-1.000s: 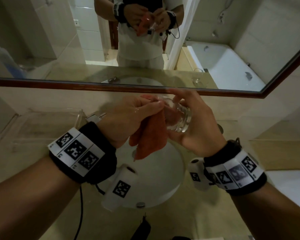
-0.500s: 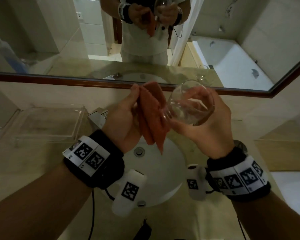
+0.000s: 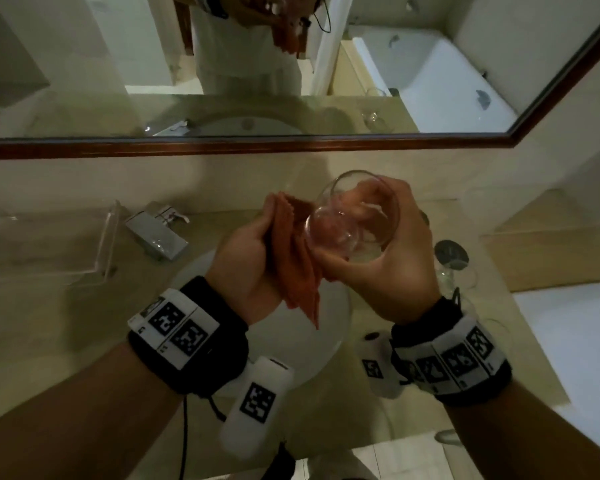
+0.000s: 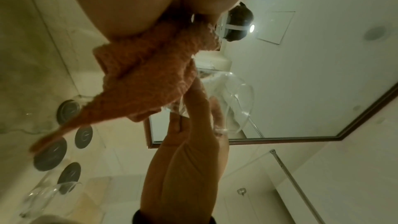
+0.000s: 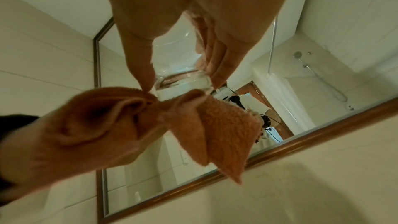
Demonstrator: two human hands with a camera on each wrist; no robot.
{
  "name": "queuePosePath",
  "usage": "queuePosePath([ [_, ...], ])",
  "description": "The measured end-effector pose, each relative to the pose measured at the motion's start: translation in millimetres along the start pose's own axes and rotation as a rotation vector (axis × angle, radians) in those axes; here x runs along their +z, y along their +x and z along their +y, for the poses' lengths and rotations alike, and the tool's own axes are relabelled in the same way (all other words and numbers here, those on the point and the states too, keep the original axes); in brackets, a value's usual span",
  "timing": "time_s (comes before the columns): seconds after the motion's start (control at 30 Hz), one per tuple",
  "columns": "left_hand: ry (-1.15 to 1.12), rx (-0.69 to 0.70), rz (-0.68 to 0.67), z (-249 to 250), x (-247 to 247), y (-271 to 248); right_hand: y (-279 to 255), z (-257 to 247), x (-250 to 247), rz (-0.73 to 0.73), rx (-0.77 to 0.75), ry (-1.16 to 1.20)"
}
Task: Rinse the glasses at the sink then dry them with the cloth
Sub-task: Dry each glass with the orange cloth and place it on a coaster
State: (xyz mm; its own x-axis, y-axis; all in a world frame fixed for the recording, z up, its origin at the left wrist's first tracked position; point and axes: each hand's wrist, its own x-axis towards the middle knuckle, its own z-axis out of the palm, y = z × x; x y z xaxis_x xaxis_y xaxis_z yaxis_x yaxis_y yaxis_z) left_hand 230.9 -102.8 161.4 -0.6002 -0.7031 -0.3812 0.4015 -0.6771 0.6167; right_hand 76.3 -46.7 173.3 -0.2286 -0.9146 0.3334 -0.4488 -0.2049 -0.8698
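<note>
My right hand (image 3: 395, 261) grips a clear glass (image 3: 357, 216) above the sink, fingers wrapped round its wall. The glass is tilted, with its open mouth up and its thick base toward the left. My left hand (image 3: 253, 247) holds a folded orange cloth (image 3: 291, 258) pressed against that base. In the right wrist view the glass (image 5: 183, 81) base meets the cloth (image 5: 217, 130), with the left hand (image 5: 71, 135) bunched round it. From the left wrist, the cloth (image 4: 148, 77) hangs over the glass (image 4: 237, 105).
A white round sink (image 3: 274, 341) lies below the hands, and a chrome faucet (image 3: 156, 233) stands at its back left. A clear plastic tray (image 3: 49, 247) sits on the left counter. More glasses (image 3: 454, 275) and dark round coasters (image 4: 50, 156) stand on the right. A mirror (image 3: 84, 109) spans the wall.
My right hand has turned the glass so that its mouth faces up at me instead of sideways. The cloth now sits at the glass's base and hangs lower.
</note>
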Motion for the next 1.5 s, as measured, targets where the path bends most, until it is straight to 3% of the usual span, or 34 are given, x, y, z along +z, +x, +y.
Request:
queuePosePath([
  [0.1, 0.013, -0.05, -0.012, -11.5, 10.0, 8.6, -8.6, 6.3, -6.3, -0.042, 0.012, -0.062],
  [0.33, 0.079, -0.108, -0.058, -28.3, 31.1, 30.1, -1.6, 35.0, -39.7, 0.163, 0.065, -0.054],
  [0.47, 0.045, -0.103, -0.012, -37.3, 36.9, 49.5, 13.1, 62.6, -78.5, 0.154, 0.161, -0.152],
  [0.67, -0.072, -0.087, 0.063, -35.1, 47.0, 77.2, 74.7, 108.3, -153.2, -0.019, 0.398, -0.379],
  [0.77, -0.099, -0.068, 0.084, -37.2, 49.1, 91.8, 113.5, 137.3, -186.5, -0.186, 0.477, -0.548],
  [0.87, -0.118, -0.052, 0.117, -43.2, 48.2, 105.3, 148.4, 173.0, -201.9, -0.392, 0.588, -0.684],
  [0.97, -0.145, -0.038, 0.146, -49.1, 46.2, 115.0, 174.4, 217.0, -200.1, -0.503, 0.655, -0.799],
  [1.07, -0.169, -0.016, 0.183, -53.6, 42.5, 122.3, 193.5, 264.5, -185.4, -0.718, 0.62, -1.012],
  [1.2, -0.187, -0.007, 0.215, -54.4, 33.8, 124.5, 207.9, 315.3, -158.3, -0.899, 0.579, -1.191],
  [1.33, -0.206, 0.026, 0.281, -52.7, 23.8, 120.2, 217.4, 354.0, -140.9, -0.981, 0.537, -1.253],
  [1.5, -0.18, 0.036, 0.343, -52.9, 16.7, 119.6, 229.6, 369.0, -129.6, -0.97, 0.435, -1.276],
])
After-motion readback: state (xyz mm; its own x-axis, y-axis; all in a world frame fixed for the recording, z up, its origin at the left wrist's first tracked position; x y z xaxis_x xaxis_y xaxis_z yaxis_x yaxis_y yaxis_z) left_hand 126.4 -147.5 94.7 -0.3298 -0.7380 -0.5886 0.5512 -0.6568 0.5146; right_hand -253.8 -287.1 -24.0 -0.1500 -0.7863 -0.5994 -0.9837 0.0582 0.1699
